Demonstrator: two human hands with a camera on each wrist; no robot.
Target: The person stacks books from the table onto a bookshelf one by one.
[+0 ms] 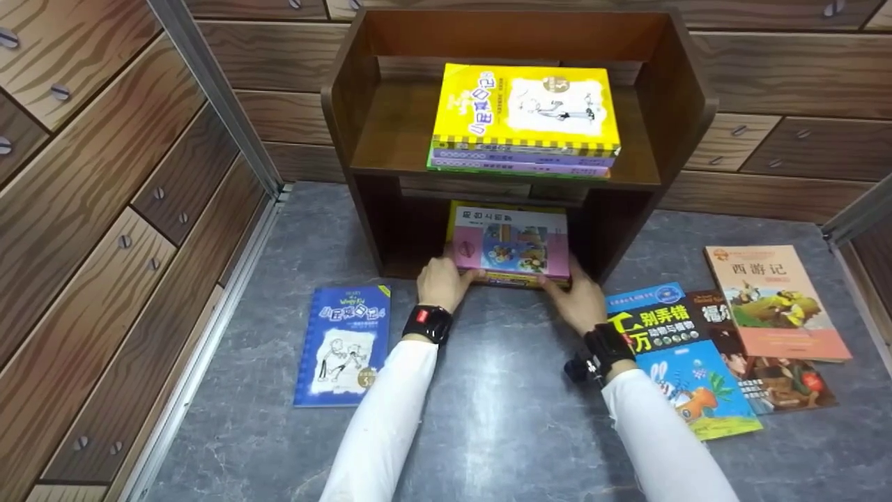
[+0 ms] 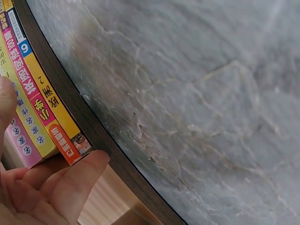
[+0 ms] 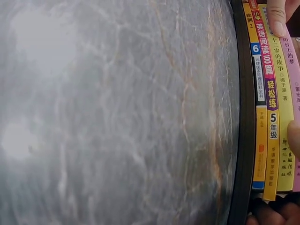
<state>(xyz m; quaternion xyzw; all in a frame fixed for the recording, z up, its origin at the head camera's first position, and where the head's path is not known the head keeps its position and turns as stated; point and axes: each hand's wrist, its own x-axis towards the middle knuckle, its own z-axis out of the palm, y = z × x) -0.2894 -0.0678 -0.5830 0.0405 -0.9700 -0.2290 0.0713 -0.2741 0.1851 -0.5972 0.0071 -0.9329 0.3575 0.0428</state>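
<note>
A stack of several books lies flat on the lower shelf, a pink book (image 1: 512, 240) on top. Below it show a pale yellow spine (image 3: 284, 112), a pink-and-yellow spine (image 3: 269, 93) and a deep yellow spine (image 3: 261, 140). My left hand (image 1: 442, 284) holds the stack's left front corner, thumb on the spines and fingers (image 2: 77, 183) against the end. At the opposite corner, my right hand (image 1: 580, 301) grips it likewise, its thumb (image 3: 294, 136) on the spines; its other fingers are partly hidden at the side.
The brown bookshelf (image 1: 341, 104) bears a stack topped by a yellow book (image 1: 526, 108) on its upper shelf. On the grey floor (image 1: 488, 418), a blue book (image 1: 345, 345) lies left; a rabbit-cover book (image 1: 697, 380), a dark book (image 1: 787, 383) and a peach book (image 1: 777, 300) overlap on the right.
</note>
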